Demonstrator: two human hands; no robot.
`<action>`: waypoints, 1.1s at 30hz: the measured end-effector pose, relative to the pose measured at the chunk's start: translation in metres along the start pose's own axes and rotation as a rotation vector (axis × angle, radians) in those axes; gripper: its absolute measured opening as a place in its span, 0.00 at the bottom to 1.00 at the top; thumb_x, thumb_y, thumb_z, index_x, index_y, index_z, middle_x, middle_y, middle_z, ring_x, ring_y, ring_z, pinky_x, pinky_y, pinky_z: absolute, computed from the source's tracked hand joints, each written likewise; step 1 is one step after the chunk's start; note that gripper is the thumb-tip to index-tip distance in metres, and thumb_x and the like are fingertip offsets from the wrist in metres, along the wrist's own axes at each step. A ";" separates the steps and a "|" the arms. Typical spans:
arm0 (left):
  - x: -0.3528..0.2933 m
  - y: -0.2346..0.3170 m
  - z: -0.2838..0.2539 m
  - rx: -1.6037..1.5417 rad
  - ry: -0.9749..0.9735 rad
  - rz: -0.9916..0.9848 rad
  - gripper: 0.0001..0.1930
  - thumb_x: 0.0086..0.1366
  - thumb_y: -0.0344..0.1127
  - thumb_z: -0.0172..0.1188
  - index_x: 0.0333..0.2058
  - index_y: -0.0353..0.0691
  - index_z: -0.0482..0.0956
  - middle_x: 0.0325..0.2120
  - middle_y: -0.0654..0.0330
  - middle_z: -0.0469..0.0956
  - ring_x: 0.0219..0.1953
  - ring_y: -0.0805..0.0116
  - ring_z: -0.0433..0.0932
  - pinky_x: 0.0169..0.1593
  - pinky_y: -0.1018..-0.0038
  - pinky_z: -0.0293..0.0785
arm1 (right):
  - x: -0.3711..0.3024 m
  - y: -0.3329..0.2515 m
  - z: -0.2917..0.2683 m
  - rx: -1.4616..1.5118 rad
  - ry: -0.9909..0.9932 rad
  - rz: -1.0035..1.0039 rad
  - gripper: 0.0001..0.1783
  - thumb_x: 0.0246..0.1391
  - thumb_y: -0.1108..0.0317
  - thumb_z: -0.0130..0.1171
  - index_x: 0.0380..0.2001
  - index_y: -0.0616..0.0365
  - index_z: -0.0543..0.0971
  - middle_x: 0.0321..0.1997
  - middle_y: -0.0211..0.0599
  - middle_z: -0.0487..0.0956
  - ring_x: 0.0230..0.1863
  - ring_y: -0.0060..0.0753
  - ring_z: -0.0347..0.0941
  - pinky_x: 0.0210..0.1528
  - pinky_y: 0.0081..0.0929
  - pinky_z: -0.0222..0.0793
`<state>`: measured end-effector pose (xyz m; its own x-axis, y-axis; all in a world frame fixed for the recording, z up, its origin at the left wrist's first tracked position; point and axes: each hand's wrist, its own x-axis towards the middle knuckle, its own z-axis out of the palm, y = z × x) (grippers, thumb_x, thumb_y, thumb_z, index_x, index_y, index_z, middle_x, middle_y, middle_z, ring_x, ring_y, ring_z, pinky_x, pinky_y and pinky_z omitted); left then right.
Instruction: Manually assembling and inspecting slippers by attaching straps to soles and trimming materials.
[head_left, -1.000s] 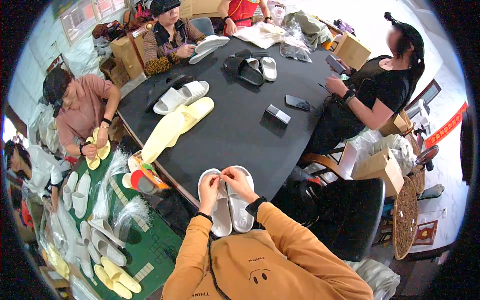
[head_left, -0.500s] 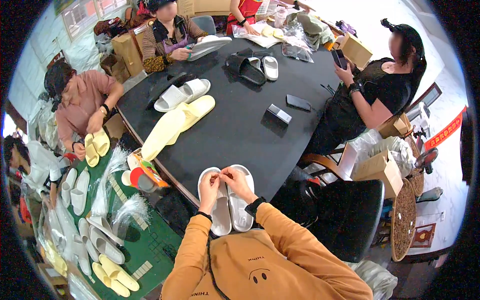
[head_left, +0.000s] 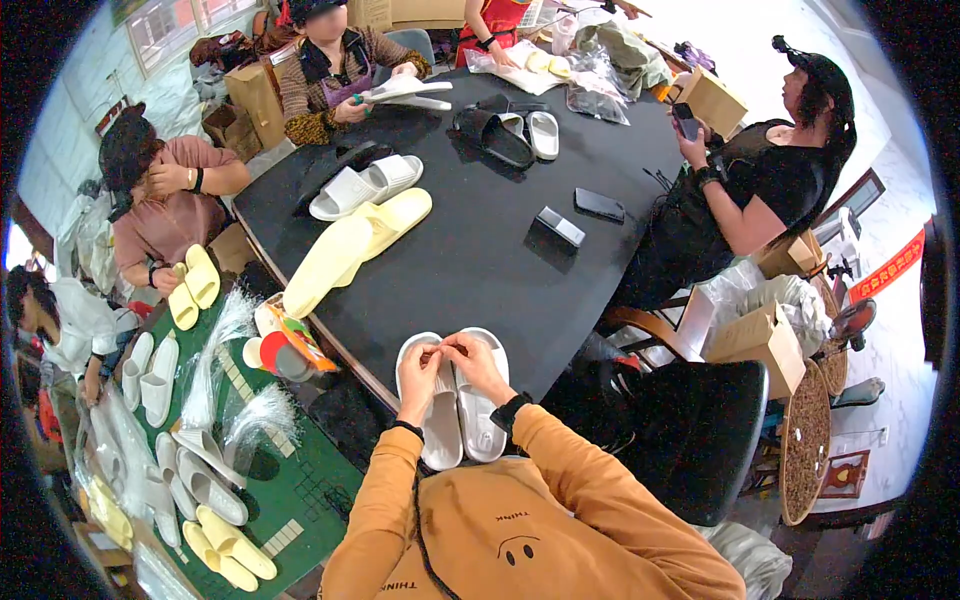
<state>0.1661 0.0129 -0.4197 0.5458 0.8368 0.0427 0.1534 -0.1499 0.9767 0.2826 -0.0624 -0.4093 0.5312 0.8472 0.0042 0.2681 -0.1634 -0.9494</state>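
Observation:
A pair of white slide slippers lies side by side at the near edge of the dark table, heels toward me: the left slipper (head_left: 442, 440) and the right slipper (head_left: 484, 438). Over their straps, my left hand (head_left: 417, 380) and my right hand (head_left: 478, 364) meet with fingertips pinched together. Anything between those fingertips is too small or hidden to make out. My hands cover much of both straps. Farther off to the left, pale yellow slippers (head_left: 335, 255) rest on the table beside white-grey slippers (head_left: 345, 198).
Two small dark devices, a box-like one (head_left: 559, 228) and a phone (head_left: 599, 205), lie right of centre. Black slippers (head_left: 490, 138) sit at the far side. A green table (head_left: 315, 535) with slippers and plastic bags adjoins at left; a black chair (head_left: 690, 430) stands right. Several people surround the tables.
My hands stay nearly still above the straps. At left, a person has raised one hand to the face. The person across has tilted the slippers they hold.

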 end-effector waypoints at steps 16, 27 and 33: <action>-0.002 0.011 0.000 0.012 0.070 0.096 0.03 0.60 0.26 0.59 0.29 0.32 0.77 0.24 0.60 0.74 0.24 0.73 0.73 0.30 0.77 0.70 | 0.001 0.003 0.002 0.074 0.025 -0.049 0.09 0.53 0.67 0.59 0.35 0.60 0.79 0.30 0.37 0.80 0.32 0.29 0.76 0.36 0.27 0.71; 0.002 -0.006 0.002 -0.024 0.053 0.074 0.06 0.61 0.29 0.60 0.36 0.35 0.79 0.30 0.63 0.79 0.31 0.76 0.76 0.36 0.78 0.72 | 0.002 0.016 0.002 0.143 -0.027 -0.014 0.11 0.53 0.73 0.57 0.40 0.60 0.76 0.36 0.36 0.80 0.38 0.28 0.76 0.41 0.25 0.72; 0.000 0.001 0.001 -0.026 0.077 0.127 0.06 0.61 0.30 0.59 0.36 0.35 0.80 0.30 0.60 0.79 0.31 0.72 0.76 0.36 0.76 0.72 | 0.002 0.009 0.003 0.182 -0.009 -0.026 0.10 0.55 0.75 0.55 0.41 0.63 0.75 0.37 0.33 0.78 0.40 0.22 0.74 0.44 0.22 0.70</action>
<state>0.1667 0.0120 -0.4185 0.4945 0.8500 0.1817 0.0647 -0.2444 0.9675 0.2839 -0.0606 -0.4191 0.5189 0.8544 0.0277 0.1316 -0.0478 -0.9901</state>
